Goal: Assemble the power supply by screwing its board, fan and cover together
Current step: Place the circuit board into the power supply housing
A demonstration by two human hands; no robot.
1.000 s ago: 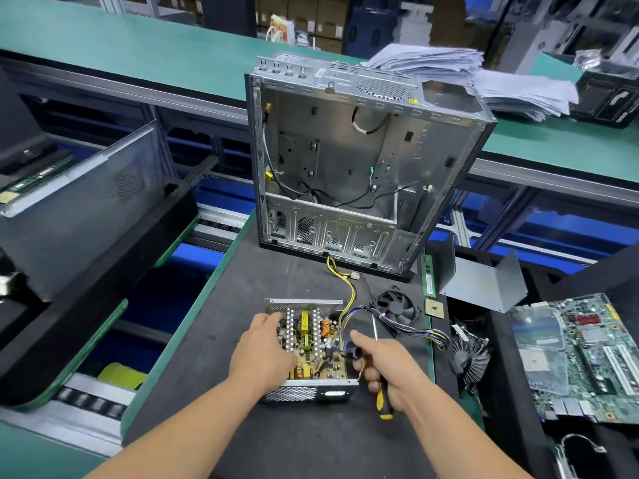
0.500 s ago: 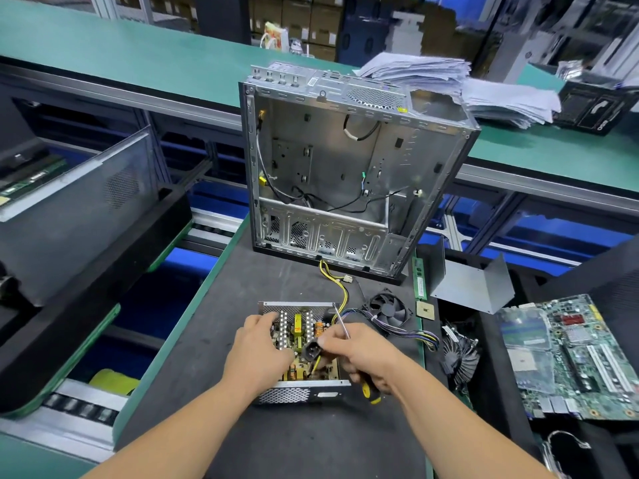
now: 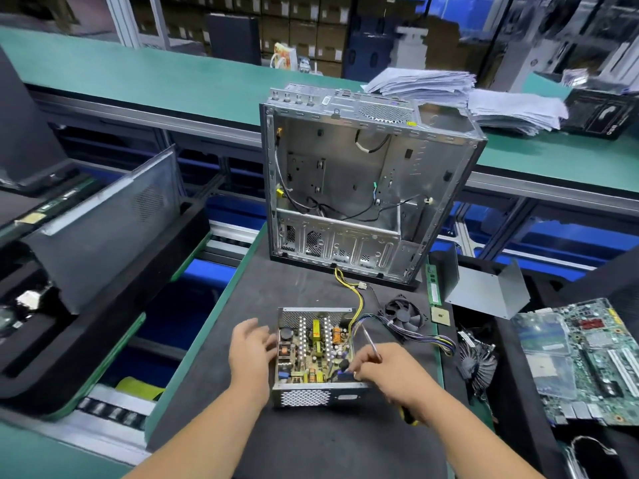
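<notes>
Board [image 3: 313,347] sits in your open power supply case [image 3: 304,395] mid-bench; fan [image 3: 405,315] loose beside it, cover not on. Your left hand [image 3: 249,350] rests fingers straight against case; right hand [image 3: 387,371] grips screwdriver [image 3: 370,344]. Early stage.

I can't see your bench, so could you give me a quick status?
Left hand open beside power supply. Right hand grips screwdriver. Fan loose; cover off.

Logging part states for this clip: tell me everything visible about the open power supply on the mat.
The power supply is a silvery metal box with perforated near and far walls, lying cover-off on the dark mat. Its board with coils and capacitors shows inside. Yellow and multicoloured wires leave its far right corner. The left hand touches its left wall; the right hand, holding a screwdriver, reaches into its near right corner.
</notes>
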